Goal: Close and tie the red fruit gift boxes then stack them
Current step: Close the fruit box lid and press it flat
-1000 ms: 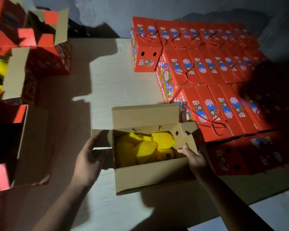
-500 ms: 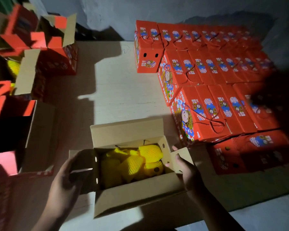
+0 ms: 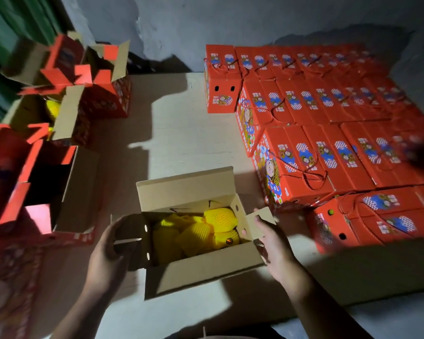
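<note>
Holding open gift box [image 3: 201, 270] on worktop [image 3: 181, 133]: left hand [image 3: 108, 253] grip clamped on left end flap [image 3: 127, 231], right hand [image 3: 272, 243] on right flap [image 3: 261, 221]. Inside: yellow net-wrapped fruit [image 3: 206, 228]. Closed red boxes [image 3: 316, 118] stacked right; open ones [image 3: 59, 187] left.

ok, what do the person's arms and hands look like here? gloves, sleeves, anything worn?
Both bare. The left hand and right hand show no gloves, rings or watch, and both forearms are uncovered up to the frame edge, with no sleeve in view. The dim light hides finer detail.
</note>
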`<state>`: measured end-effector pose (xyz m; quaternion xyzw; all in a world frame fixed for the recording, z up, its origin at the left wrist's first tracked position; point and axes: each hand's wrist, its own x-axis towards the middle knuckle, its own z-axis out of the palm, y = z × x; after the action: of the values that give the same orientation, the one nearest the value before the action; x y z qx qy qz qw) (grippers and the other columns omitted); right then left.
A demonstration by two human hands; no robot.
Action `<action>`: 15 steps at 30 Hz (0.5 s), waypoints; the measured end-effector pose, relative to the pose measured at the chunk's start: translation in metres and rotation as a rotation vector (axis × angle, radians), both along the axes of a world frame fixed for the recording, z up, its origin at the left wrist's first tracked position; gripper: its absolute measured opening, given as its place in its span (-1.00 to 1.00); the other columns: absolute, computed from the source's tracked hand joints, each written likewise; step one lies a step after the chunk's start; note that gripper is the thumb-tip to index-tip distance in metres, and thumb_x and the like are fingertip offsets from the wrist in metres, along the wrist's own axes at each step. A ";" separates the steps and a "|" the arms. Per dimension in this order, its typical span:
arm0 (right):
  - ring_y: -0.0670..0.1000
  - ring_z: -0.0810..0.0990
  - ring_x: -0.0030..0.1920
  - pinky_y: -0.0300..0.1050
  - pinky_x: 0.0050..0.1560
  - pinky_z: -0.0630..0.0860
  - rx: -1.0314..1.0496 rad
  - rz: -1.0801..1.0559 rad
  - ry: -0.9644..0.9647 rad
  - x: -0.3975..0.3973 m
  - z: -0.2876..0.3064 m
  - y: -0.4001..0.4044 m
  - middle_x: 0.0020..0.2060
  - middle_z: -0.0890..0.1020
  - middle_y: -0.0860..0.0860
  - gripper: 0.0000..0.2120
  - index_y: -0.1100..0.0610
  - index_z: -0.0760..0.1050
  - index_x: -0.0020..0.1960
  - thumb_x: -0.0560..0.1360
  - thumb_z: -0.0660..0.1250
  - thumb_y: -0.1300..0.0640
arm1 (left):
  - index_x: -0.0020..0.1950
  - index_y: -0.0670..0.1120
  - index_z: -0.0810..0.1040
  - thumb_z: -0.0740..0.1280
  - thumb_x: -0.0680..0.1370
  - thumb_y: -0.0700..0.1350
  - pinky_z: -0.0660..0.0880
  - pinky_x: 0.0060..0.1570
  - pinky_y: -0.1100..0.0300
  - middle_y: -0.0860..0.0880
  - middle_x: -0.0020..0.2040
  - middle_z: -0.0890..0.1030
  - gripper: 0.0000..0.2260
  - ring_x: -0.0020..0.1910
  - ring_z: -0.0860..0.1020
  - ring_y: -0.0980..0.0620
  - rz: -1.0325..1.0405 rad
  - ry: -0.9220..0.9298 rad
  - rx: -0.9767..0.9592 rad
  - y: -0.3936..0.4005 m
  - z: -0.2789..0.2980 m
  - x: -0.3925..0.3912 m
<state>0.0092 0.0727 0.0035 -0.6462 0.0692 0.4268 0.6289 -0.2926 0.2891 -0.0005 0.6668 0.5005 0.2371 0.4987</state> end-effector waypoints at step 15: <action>-0.10 0.75 -0.14 -0.14 -0.12 0.65 0.018 0.064 -0.032 -0.009 -0.005 -0.034 0.14 0.74 0.03 -0.71 -0.05 0.58 0.37 0.66 0.32 -0.02 | 0.32 0.35 0.54 0.27 0.53 -0.50 0.67 -0.37 -0.01 0.22 0.06 0.70 -0.26 -0.13 0.74 0.06 0.054 0.066 -0.079 -0.044 0.009 -0.013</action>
<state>-0.0002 0.0383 -0.0011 -0.6491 0.0345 0.4369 0.6217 -0.3060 0.2456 0.0082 0.6404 0.5435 0.2084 0.5011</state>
